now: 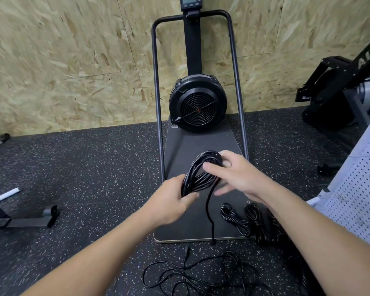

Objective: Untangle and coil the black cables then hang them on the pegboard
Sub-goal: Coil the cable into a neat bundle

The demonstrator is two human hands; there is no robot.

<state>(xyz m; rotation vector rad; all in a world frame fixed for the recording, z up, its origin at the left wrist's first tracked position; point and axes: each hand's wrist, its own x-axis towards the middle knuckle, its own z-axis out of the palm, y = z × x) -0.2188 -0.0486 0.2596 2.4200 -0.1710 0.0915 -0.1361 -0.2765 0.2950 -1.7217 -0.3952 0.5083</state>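
I hold a coiled black cable above the grey platform. My left hand grips the near side of the coil. My right hand holds the far right side, thumb across the strands. A loose tail hangs from the coil down to the platform's front edge. Two tied cable bundles lie on the platform under my right forearm. A tangled loose black cable sprawls on the floor in front. The white pegboard leans at the right edge.
A fan machine with a tall tubular frame stands on the grey platform against the chipboard wall. Black gym equipment sits at the right. A metal frame foot lies on the speckled rubber floor at the left.
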